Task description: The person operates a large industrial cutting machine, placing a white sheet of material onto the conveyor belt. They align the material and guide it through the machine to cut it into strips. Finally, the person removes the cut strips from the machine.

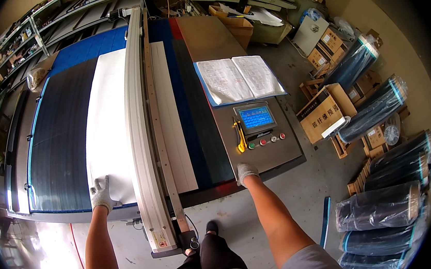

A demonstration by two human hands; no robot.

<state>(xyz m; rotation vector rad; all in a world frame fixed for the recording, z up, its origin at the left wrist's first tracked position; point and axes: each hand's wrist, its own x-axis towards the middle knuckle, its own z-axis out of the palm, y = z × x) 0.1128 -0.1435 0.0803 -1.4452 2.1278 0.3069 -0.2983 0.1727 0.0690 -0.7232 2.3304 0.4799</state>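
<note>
Both my hands wear pale knit work gloves. My left hand (104, 194) lies with fingers spread on the near end of a long white sheet (106, 119). That sheet runs away from me over a dark, fine-striped sheet (65, 133) on a blue-topped table. My right hand (246, 172) rests at the near edge of the brown control panel (284, 151), its fingers bunched and hard to make out. Between my hands a long white metal beam (140, 121) crosses the table lengthwise. A second pale strip (175, 123) shows on the beam's right side.
On the panel are a lit touchscreen (256, 118), several round buttons, a yellow-handled cutter (240, 137) and an open notebook (239, 79). Plastic-wrapped dark rolls (380, 207) and a cardboard box (327, 110) stand at right. Metal shelves (34, 30) line the far left.
</note>
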